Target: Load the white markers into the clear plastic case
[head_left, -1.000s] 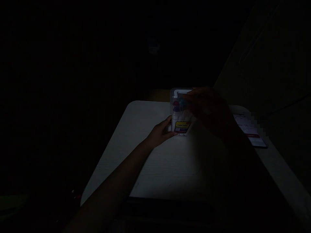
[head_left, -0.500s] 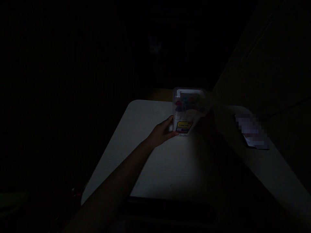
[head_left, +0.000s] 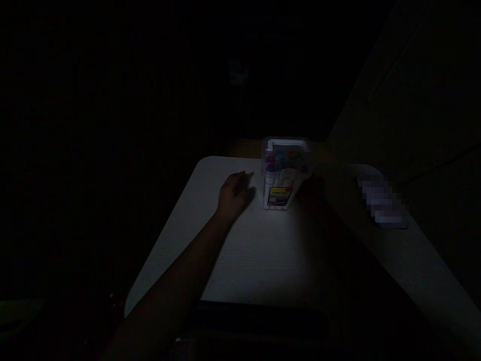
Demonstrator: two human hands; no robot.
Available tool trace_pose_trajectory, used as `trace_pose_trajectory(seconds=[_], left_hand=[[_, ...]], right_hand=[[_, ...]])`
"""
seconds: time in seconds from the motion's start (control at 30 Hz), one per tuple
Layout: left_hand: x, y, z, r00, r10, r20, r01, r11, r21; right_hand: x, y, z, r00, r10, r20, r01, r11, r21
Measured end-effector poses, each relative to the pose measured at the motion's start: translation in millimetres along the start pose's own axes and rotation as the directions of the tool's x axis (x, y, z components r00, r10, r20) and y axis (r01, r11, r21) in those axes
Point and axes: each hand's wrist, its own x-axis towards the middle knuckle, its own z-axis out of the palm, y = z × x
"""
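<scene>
Toward the far side of the white table (head_left: 240,250) stands a clear plastic marker box (head_left: 281,173), upright. It has a white handle on its lid, a yellow label in front and several markers with coloured caps inside. My left hand (head_left: 232,196) rests to the left of the box, apart from it. Its fingers are loosely bent, with a gap between them and the thumb, and it holds nothing. Deep shadow covers my right hand (head_left: 313,193) at the box's right side. Its fingers cannot be made out, nor whether they touch the box.
A phone-like flat object (head_left: 383,203), its face blurred by pixels, lies at the table's right. Beside it a wall (head_left: 424,115) rises with a dark cable along it. Most of the surrounding room is black. Something greenish (head_left: 18,313) shows at lower left.
My left hand has let go of the marker box and moved left, away from it. The box appears slightly farther left in view and stands upright. My right arm remains in shadow.
</scene>
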Motion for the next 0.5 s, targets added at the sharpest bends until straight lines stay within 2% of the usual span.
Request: trace_pose_trajectory(seconds=[0.07,0.17,0.3,0.4,0.5], left_hand=[[4.7,-4.2,-3.2,0.989,-0.091,-0.116,0.1,0.992,0.08],[11.7,-7.1,-3.9,0.986,-0.148,-0.07,0.156,0.98,0.12],[27.1,-12.4,-1.3,0.98,-0.19,-0.067,0.191,0.982,0.01],[38.5,-18.4,0.3,0.977,-0.194,-0.085,0.193,0.981,-0.012],[41.6,-20.7,1.5,0.976,-0.193,-0.1,0.188,0.98,-0.063]], right_hand=[[-1.0,-0.1,-0.7,1.0,0.005,-0.007,-0.005,1.0,0.017],[-0.5,1.5,-1.1,1.0,0.006,-0.008,-0.006,0.999,0.039],[-0.7,2.3,-2.6,1.0,-0.006,-0.018,0.007,0.998,0.057],[-2.2,1.4,-3.6,1.0,-0.006,-0.027,0.008,0.998,0.06],[-2.3,1.1,-3.1,1.0,-0.001,-0.031,0.003,0.998,0.056]])
